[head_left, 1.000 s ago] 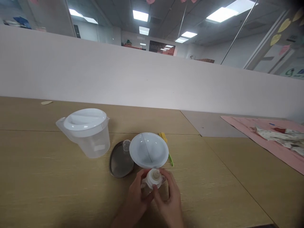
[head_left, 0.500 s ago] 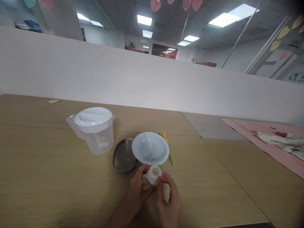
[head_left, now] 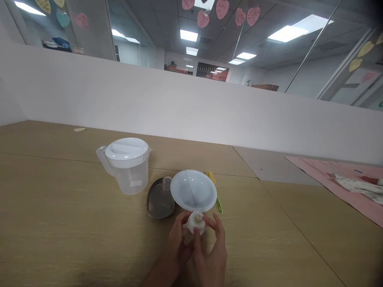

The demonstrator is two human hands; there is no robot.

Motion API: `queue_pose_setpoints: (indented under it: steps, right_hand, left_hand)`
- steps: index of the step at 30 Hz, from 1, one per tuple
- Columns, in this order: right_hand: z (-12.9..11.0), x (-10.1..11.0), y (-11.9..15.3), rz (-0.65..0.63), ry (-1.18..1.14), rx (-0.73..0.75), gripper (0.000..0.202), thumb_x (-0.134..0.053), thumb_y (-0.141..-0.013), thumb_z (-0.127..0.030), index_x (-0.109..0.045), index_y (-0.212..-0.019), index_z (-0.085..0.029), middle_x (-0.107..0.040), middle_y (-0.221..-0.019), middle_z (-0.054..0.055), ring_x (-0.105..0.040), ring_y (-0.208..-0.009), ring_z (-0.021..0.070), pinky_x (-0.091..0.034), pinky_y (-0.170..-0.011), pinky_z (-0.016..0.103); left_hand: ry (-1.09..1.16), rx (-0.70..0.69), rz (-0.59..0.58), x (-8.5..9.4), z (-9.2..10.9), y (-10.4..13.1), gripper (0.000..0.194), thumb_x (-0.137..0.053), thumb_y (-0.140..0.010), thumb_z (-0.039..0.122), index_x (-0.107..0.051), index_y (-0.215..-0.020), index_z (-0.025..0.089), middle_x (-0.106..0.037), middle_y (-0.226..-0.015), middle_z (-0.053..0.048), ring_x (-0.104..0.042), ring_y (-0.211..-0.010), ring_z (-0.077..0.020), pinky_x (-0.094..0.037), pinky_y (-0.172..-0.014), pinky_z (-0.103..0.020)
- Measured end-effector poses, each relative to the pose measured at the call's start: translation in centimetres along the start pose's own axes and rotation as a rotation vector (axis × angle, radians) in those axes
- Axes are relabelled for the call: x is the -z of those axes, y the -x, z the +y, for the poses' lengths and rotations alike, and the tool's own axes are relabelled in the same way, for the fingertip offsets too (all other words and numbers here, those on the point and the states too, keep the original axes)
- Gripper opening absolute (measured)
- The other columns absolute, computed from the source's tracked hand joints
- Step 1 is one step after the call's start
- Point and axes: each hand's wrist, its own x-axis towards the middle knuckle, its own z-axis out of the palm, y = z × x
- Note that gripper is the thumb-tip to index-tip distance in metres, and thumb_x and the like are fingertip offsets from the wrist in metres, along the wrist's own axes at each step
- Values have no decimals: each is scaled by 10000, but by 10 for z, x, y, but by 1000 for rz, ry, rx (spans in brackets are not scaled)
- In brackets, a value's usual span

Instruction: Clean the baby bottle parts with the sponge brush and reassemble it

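Note:
A baby bottle [head_left: 188, 235] with a white collar and a pale nipple on top is between my hands, near the front of the table. My left hand [head_left: 176, 241] is wrapped round its clear body from the left. The thumb and a finger of my right hand [head_left: 212, 247] pinch the white collar [head_left: 196, 221] from the right. Just beyond the bottle is a white bowl [head_left: 202, 195] with a thin rod [head_left: 190, 187] lying across it. A dark metal tray [head_left: 160, 203] sits left of the bowl, with a small clear cap [head_left: 167, 183] at its edge.
A lidded clear pitcher [head_left: 131, 175] stands behind the tray on the left. A brush with a green handle [head_left: 219, 205] and yellow head lies right of the bowl. Farther right, a pink cloth [head_left: 335, 175] carries several items. A white wall [head_left: 179, 107] borders the table's back.
The view has shifted, so the tabletop things appear slightly farther right. My right hand's fingers have changed position round the bottle's collar; my left hand keeps its hold.

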Motion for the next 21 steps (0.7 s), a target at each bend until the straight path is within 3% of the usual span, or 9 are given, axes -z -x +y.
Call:
queue_pose_setpoints:
  steps: [3, 6, 10, 13, 17, 21]
  right_hand:
    - [4, 3, 1, 27, -26, 21, 534, -502, -847, -387, -352, -1318, -187, -635, -917, 65, -611, -924, 243, -462, -835, 392]
    - [6, 3, -2, 16, -59, 9, 537, -488, -854, -386, -341, -1330, -187, -606, -1019, 93, -580, -997, 250, -438, -883, 422]
    - [9, 3, -8, -176, -102, 61, 513, -504, -841, -355, -388, -1314, -195, -500, -1268, 126, -481, -1168, 266, -416, -939, 433]
    - [13, 2, -11, -271, -109, 123, 515, -512, -831, -323, -394, -1317, -202, -520, -1242, 118, -493, -1150, 260, -429, -928, 437]
    - [16, -2, -13, -156, 36, 124, 458, -557, -796, -353, -495, -1222, -197, -568, -1066, 114, -557, -975, 258, -475, -803, 413]
    - [15, -8, -21, -69, 288, 150, 347, -626, -740, -429, -638, -1000, -199, -562, -836, 87, -549, -795, 268, -442, -708, 419]
  left_hand:
    - [-21, -9, 1, -1, -5, -3, 475, -671, -694, 413, -519, -1077, 176, -640, -1056, -99, -614, -964, -254, -486, -880, -399]
    - [-14, -34, -44, 2, -5, -4, 465, -641, -721, 435, -516, -1092, 184, -641, -1058, -95, -609, -974, -254, -480, -888, -400]
    - [15, -62, -120, 6, -2, 0, 471, -611, -763, 388, -491, -1171, 185, -589, -1192, -118, -568, -1077, -256, -449, -947, -401]
    - [35, -91, -146, 5, -7, 3, 522, -613, -772, 338, -439, -1242, 193, -538, -1271, -123, -524, -1153, -251, -422, -993, -398]
    - [66, -92, -198, 2, -16, 5, 693, -646, -747, 284, -309, -1349, 208, -518, -1301, -119, -521, -1164, -235, -419, -1007, -392]
    - [42, -61, -150, -1, -12, 7, 725, -632, -722, 206, -292, -1362, 217, -506, -1323, -109, -496, -1199, -221, -410, -1026, -376]
